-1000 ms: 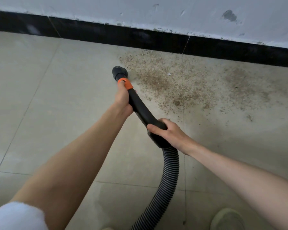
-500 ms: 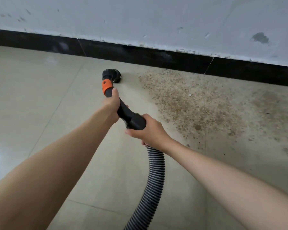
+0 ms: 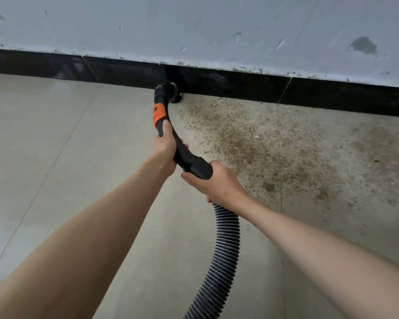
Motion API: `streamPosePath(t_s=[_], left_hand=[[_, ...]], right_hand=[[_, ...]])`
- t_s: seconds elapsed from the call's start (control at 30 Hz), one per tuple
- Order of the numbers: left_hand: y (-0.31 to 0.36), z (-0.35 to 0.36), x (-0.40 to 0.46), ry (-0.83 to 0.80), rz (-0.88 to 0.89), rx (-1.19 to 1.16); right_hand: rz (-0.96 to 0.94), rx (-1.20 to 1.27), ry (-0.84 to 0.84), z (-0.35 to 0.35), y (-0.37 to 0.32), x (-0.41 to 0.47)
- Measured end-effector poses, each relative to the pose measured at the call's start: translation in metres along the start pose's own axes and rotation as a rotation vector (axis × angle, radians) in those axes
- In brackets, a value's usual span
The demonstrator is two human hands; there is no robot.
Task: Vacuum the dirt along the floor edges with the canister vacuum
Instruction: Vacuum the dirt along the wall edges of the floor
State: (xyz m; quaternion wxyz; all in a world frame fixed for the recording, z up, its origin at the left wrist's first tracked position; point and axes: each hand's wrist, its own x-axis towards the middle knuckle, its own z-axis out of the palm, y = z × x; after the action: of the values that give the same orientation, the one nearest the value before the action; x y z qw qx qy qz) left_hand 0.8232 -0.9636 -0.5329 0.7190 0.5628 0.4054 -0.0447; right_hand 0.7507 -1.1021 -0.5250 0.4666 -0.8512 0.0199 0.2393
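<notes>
A: Two hands on the wand [image 3: 182, 150], and the nozzle [image 3: 171, 93] sits ahead of both, right where the floor [image 3: 55, 157] meets the black skirting [image 3: 240, 85]. Whether the nozzle touches the skirting I cannot tell; it is at least just beside it.

B: Which hand leads?

A: My left hand [image 3: 165, 147] is the forward one, fingers curled round the wand just behind the orange collar [image 3: 159, 115]. My right hand [image 3: 213, 180] grips the rear end of the wand, where the ribbed hose [image 3: 224, 245] joins it and trails back beneath my right arm.

B: And the dirt?

A: The dirt [image 3: 251, 148] lies to the right of the nozzle and ahead of my right hand, a brown scatter spreading along the skirting and out over the floor. Left of the nozzle the floor looks clean.

B: So the next stroke?

A: I judge it runs rightward. The wand's long axis points away from me toward the wall [image 3: 194, 31], while the dirt's band runs along the skirting, across that axis. So the nozzle must travel sideways along the edge, my left hand steering since it is nearer the tip. Most of the dirt looks not yet taken up.
</notes>
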Motion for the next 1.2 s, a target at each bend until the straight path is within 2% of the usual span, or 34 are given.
streamPosePath(t_s=[0.5,0.8,1.03,1.2], left_hand=[[-0.069,0.113,-0.074,-0.118,-0.003,0.193],[-0.092,0.156,-0.106,-0.215,0.017,0.263],[-0.087,0.155,-0.108,-0.304,0.004,0.251],[-0.059,0.117,-0.088,-0.219,0.052,0.233]], right_hand=[[0.094,0.120,0.120,-0.090,0.089,-0.061],[0.124,0.206,0.209,-0.116,0.123,-0.088],[0.107,0.226,0.253,-0.112,0.115,-0.095],[0.041,0.207,0.214,-0.086,0.081,-0.079]])
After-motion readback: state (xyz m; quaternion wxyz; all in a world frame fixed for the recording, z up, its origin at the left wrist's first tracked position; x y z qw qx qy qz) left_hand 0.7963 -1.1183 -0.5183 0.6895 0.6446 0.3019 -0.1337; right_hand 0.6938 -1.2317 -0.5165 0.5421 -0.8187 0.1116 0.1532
